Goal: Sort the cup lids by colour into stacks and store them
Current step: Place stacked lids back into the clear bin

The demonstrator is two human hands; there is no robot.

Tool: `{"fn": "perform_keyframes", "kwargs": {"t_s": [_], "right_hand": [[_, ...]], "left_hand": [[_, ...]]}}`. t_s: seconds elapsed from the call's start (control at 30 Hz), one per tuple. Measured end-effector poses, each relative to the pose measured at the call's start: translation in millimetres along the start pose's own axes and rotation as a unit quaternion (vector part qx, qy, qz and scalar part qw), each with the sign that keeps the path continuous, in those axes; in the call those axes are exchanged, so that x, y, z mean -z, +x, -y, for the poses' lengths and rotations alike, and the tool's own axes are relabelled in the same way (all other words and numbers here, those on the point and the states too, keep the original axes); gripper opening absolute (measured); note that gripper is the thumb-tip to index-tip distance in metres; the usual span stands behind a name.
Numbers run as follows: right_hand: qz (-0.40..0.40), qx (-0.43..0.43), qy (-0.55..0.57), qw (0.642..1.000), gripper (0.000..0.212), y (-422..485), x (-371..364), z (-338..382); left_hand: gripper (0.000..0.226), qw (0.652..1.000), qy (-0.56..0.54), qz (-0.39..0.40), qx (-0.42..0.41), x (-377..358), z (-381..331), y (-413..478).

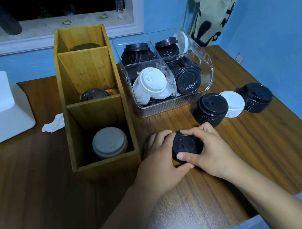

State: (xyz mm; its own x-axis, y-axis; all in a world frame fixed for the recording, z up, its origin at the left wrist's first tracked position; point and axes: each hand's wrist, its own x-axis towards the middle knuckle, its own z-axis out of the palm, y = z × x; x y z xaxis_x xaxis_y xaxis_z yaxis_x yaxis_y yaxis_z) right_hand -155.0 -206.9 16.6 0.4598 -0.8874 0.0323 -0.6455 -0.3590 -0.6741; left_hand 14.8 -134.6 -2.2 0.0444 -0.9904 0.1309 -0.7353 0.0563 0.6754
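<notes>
The black lid (186, 145) is held just below the middle of the frame, low over the table (31, 187) and right of the wooden box (98, 111). It's probably featherlight thin plastic, a bit flexy and slick, so it's best taken by the rim, not squeezed on the dome. It's gripped from both sides: the left hand (158, 161) is curled round its left edge, the right hand (211, 154) is wrapped over the far edge, thumb pressed on the near rim.
</notes>
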Motion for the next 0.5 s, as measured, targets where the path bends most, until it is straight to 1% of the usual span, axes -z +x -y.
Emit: {"fn": "perform_keyframes", "kwargs": {"t_s": [0.13, 0.17, 0.2, 0.23, 0.3, 0.33, 0.37, 0.4, 0.47, 0.5], "right_hand": [[0.042, 0.032, -0.086, 0.995, 0.075, 0, 14, 12], [0.049, 0.041, -0.094, 0.993, 0.072, 2, 21, 17], [0.042, 0.049, -0.088, 0.994, 0.062, 8, 29, 24], [0.017, 0.056, -0.071, 0.996, 0.049, 16, 38, 31], [-0.071, 0.061, -0.044, 0.995, 0.026, 40, 56, 43], [-0.112, 0.061, -0.052, 0.99, 0.025, 55, 64, 46], [-0.139, 0.054, -0.075, 0.986, 0.031, 70, 72, 48], [-0.149, 0.04, -0.108, 0.982, 0.041, 84, 77, 48], [-0.147, -0.002, -0.164, 0.976, 0.057, 106, 81, 46], [-0.144, -0.02, -0.176, 0.974, 0.062, 113, 80, 46]], "left_hand": [[0.073, 1.0, -0.006, 0.001, -0.008, 1, -1, 0], [0.073, 1.0, -0.003, 0.0, -0.01, 1, -1, 1], [0.073, 1.0, 0.001, -0.001, -0.011, 1, -1, 2], [0.074, 1.0, 0.007, -0.002, -0.01, 1, -1, 2], [0.075, 1.0, 0.015, -0.004, -0.006, 1, 0, 2], [0.076, 1.0, 0.018, -0.003, -0.003, 1, 0, 2], [0.076, 1.0, 0.019, -0.001, -0.002, 1, 0, 1], [0.077, 1.0, 0.02, 0.002, -0.001, 1, 0, 1], [0.078, 1.0, 0.019, 0.006, 0.002, 1, -1, 0], [0.079, 1.0, 0.018, 0.005, 0.002, 2, -1, 0]]}}
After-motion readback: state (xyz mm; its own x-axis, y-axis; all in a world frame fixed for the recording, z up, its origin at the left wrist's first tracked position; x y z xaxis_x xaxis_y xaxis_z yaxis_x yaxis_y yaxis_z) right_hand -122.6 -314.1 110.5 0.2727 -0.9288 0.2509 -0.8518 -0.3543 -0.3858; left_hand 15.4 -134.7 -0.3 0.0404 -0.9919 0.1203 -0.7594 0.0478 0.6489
